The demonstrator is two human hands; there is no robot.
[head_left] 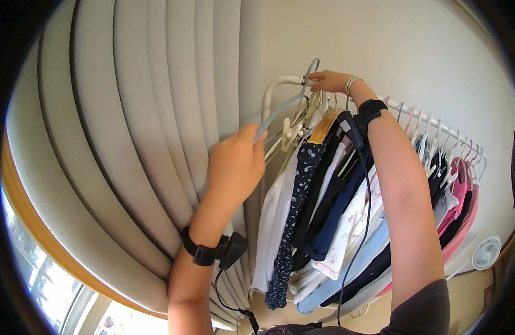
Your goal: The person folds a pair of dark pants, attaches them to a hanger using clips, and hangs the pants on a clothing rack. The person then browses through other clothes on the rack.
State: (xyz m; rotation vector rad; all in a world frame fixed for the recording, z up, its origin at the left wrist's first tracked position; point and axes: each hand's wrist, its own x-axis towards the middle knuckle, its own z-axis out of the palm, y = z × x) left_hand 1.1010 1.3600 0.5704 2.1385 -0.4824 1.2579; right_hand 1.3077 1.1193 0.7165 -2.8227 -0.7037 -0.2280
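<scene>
A grey clothes hanger (279, 114) is held by its lower arm in my left hand (235, 162), fingers closed round it. Its curved hook (313, 66) rises beside the left end of a white clothes rail (285, 82), and whether it rests on the rail I cannot tell. My right hand (331, 81) is at that rail end, its curled fingers close to the hook and the tops of other hangers; what they grip is hidden. Below hang a white garment (275, 223), a dark patterned garment (293, 223) and a wooden hanger (325, 127).
More clothes hang along the rail to the right, among them pink garments (461, 195). A grey pleated curtain (140, 111) fills the left side, close to my left arm. A white fan (485, 252) stands at the far right. A black cable (364, 223) dangles from my right wrist strap.
</scene>
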